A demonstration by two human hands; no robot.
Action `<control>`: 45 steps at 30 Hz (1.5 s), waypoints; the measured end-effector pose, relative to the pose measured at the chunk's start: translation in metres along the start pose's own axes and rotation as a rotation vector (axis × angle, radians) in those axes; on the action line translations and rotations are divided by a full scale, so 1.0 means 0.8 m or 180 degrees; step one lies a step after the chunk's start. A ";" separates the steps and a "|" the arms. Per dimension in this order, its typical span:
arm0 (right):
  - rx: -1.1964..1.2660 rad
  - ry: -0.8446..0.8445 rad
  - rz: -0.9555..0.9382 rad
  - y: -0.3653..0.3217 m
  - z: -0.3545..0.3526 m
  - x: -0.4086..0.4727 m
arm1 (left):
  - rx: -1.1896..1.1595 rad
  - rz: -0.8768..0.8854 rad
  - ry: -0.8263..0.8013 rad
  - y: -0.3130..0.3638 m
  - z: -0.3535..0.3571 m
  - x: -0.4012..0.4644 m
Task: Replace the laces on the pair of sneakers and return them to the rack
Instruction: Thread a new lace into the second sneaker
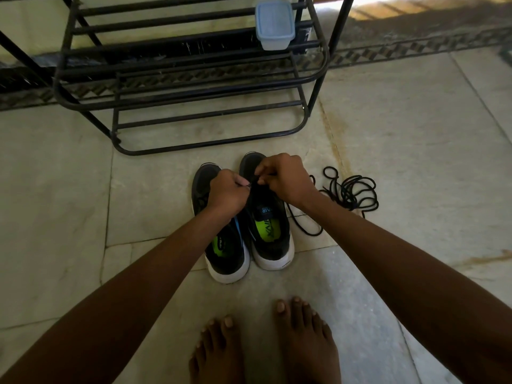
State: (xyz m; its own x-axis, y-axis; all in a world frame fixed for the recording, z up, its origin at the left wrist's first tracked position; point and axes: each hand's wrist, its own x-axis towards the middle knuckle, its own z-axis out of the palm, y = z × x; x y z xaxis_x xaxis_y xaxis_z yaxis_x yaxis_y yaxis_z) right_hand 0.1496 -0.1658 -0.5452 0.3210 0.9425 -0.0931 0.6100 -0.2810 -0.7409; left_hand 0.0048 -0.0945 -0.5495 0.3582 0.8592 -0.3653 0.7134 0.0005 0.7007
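Observation:
Two black sneakers with white soles and green insoles stand side by side on the floor, toes pointing away from me: the left sneaker point(225, 253) and the right sneaker point(270, 239). My left hand point(227, 194) and my right hand point(282, 177) are both pinched on a black lace over the right sneaker's eyelets. The part of the lace between my fingers is mostly hidden. A loose black lace point(352, 192) lies coiled on the floor to the right of the shoes, with one strand point(304, 227) trailing beside the right sneaker.
A black metal shoe rack point(194, 87) stands just beyond the sneakers, its lower shelves bare. A translucent blue-lidded plastic box point(274, 24) sits on an upper shelf. My bare feet point(266, 342) are on the tiled floor just behind the shoes.

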 end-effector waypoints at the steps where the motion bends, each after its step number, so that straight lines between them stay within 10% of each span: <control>1: 0.0059 0.0017 0.0045 0.001 0.001 0.000 | 0.0000 -0.0012 0.0001 0.000 0.000 0.001; 21: 0.0388 0.0648 0.0229 -0.007 0.028 -0.011 | -0.0152 -0.0170 -0.0120 0.000 -0.004 0.004; 34: -0.0595 0.0905 -0.0807 0.007 0.017 -0.010 | -0.0237 -0.0110 -0.0138 0.000 -0.003 0.003; 45: 0.0462 0.0654 0.0052 -0.001 -0.001 -0.009 | -0.0337 -0.0146 -0.0101 0.001 -0.004 0.001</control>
State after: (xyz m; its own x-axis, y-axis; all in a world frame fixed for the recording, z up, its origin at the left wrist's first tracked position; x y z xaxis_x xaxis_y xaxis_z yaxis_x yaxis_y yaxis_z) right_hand 0.1473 -0.1724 -0.5438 0.4796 0.8772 0.0203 0.4979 -0.2531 -0.8295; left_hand 0.0041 -0.0923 -0.5471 0.3467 0.8404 -0.4166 0.6624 0.0950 0.7431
